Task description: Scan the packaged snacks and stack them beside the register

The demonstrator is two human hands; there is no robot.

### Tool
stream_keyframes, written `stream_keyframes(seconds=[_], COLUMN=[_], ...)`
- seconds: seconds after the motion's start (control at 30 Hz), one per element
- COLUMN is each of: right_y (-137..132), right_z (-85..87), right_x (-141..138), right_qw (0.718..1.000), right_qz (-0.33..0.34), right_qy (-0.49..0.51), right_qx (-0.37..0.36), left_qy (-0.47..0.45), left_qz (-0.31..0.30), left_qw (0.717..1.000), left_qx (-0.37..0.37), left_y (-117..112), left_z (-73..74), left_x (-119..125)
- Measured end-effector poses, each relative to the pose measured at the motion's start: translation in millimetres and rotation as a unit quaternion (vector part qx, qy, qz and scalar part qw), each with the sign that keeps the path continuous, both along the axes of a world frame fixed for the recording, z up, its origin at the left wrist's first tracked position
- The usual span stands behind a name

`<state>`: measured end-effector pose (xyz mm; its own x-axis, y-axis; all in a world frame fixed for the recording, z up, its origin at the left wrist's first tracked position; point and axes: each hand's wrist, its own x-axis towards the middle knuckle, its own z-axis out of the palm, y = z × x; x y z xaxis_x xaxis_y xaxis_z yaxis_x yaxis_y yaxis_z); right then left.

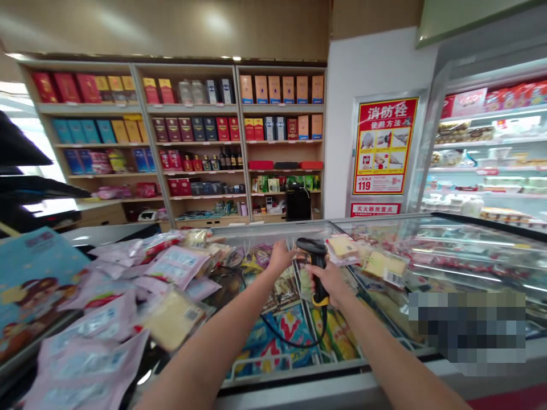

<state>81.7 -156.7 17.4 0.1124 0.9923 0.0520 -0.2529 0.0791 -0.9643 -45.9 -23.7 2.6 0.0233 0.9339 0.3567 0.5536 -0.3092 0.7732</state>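
Note:
My right hand (328,280) is closed round the handle of a black and yellow barcode scanner (315,256), whose head points left and whose black cable (294,341) loops down over the freezer glass. Stretched forward beside the scanner head, my left hand (280,257) has its fingers bent over the far side of the glass lid; what they touch is hidden. Yellow packets with barcode labels (344,247) lie just right of the scanner on the glass.
A glass-topped chest freezer (299,376) holds colourful packets. Pink and white packets (111,324) are piled on its left lid. Wooden shelves of boxes and bottles (192,142) stand behind. A red fire-hydrant poster (383,145) hangs on the wall; an open chiller (491,154) stands right.

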Motion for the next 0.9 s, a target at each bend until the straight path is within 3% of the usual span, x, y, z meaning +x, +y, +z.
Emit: stream_keyframes(seconds=[0.2, 0.3, 0.4, 0.5, 0.67, 0.9], right_y=[9, 19, 30, 36, 30, 27], right_z=[6.8, 6.6, 0.6, -10.4, -21.5, -20.7], right_x=[-63, -95, -119, -129, -122, -113], right_qw=[0.998, 0.995, 0.995, 0.994, 0.991, 0.993], right_qz=[0.067, 0.096, 0.1, 0.105, 0.113, 0.103], right_qy=[-0.009, -0.014, -0.017, -0.033, -0.066, -0.049], right_qx=[0.0, 0.001, 0.002, 0.0, -0.014, -0.016], left_qy=[0.12, 0.187, 0.232, 0.237, 0.249, 0.22], left_qz=[0.161, 0.284, 0.372, 0.397, 0.389, 0.321], left_qw=[0.979, 0.94, 0.896, 0.88, 0.878, 0.906], left_qx=[0.028, 0.015, -0.064, -0.107, -0.127, -0.167], left_y=[-27, -47, -62, -68, -66, -62], left_z=[47.1, 65.9, 71.3, 67.0, 62.6, 62.2], left_x=[-142, -210, -259, -282, -287, -289])
